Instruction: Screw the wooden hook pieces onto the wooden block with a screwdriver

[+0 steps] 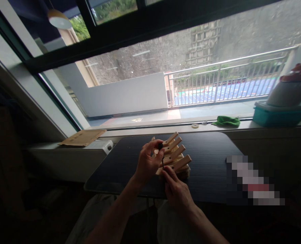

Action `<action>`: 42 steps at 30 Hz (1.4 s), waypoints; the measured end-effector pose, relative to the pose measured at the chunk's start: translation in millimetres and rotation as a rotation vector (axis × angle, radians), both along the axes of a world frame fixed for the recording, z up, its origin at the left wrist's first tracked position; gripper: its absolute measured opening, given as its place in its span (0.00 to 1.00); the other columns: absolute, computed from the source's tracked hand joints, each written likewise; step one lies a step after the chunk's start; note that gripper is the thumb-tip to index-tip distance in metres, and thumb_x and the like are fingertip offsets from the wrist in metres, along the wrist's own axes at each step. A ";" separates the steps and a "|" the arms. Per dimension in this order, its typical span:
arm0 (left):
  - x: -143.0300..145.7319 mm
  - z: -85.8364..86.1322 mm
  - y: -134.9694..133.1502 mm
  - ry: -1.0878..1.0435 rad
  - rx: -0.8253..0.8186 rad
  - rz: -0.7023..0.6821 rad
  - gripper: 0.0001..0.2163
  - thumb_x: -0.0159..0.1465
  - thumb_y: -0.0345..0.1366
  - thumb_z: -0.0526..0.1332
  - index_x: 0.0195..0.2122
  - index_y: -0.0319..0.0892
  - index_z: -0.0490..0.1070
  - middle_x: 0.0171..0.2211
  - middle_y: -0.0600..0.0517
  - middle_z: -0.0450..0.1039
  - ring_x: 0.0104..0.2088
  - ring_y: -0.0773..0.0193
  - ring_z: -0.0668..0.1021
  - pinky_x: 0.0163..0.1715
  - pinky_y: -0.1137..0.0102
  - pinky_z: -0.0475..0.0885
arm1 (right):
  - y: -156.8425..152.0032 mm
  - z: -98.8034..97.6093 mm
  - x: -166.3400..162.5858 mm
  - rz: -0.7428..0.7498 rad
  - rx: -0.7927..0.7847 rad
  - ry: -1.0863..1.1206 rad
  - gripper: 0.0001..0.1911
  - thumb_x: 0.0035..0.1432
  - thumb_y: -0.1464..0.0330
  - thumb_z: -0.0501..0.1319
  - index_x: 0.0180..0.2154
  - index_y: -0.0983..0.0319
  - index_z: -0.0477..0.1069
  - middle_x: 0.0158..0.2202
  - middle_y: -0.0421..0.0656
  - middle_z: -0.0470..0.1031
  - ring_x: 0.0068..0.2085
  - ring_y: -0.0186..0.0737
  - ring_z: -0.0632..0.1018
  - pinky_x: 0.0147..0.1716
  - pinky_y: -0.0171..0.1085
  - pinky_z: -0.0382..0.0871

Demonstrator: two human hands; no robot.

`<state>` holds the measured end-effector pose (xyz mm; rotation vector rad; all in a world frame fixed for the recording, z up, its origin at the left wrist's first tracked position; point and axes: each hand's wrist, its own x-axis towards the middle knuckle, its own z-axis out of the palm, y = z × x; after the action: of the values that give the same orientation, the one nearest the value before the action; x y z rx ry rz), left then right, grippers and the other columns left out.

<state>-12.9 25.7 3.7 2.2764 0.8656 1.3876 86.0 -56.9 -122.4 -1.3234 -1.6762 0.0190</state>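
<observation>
Several light wooden strips with dark holes (174, 156) stand in a slanted row at the middle of the dark table (206, 176). My left hand (149, 161) reaches over their left side, its fingers closed round a small round black piece (160, 146). From below that hand a thin dark cord or rod (163, 162) runs down to my right hand (177, 186). My right hand's fingers are pinched together on its lower end, close by the nearest strip. More wood lies stacked under the strips, partly hidden by my hands.
Along the windowsill are a brown envelope (81, 137), a pale ring (195, 125), a green cloth (226, 121) and a teal box (277, 114) with a white container on it. A white radiator (71, 159) adjoins the table's left side. A blurred patch covers the table's right edge.
</observation>
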 end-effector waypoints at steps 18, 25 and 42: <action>4.4 3.5 -1.6 0.082 0.043 -0.041 0.12 0.58 0.32 0.61 0.44 0.44 0.71 0.34 0.51 0.70 0.38 0.60 0.74 0.43 0.64 0.68 | -1.4 1.1 -1.2 -0.012 -0.024 -0.022 0.29 0.56 0.79 0.48 0.59 0.59 0.58 0.62 0.44 0.57 0.57 0.42 0.67 0.53 0.37 0.65; 3.1 12.6 -5.9 0.090 -0.148 -0.232 0.17 0.60 0.30 0.58 0.51 0.43 0.69 0.40 0.49 0.71 0.42 0.60 0.73 0.45 0.65 0.68 | 0.4 -1.6 -1.6 -0.004 0.005 0.010 0.33 0.53 0.80 0.51 0.60 0.56 0.56 0.62 0.43 0.57 0.55 0.42 0.69 0.52 0.37 0.65; 1.4 0.6 -1.4 -0.119 -0.348 -0.189 0.13 0.64 0.38 0.54 0.48 0.41 0.67 0.35 0.50 0.75 0.37 0.63 0.76 0.41 0.70 0.69 | -0.5 -0.9 -2.2 -0.021 -0.012 0.012 0.30 0.55 0.79 0.49 0.60 0.57 0.57 0.62 0.43 0.58 0.57 0.39 0.66 0.53 0.35 0.64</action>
<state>-11.5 24.3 4.3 1.9380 0.7633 1.1727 83.7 -57.4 -123.4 -1.3472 -1.6547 0.0250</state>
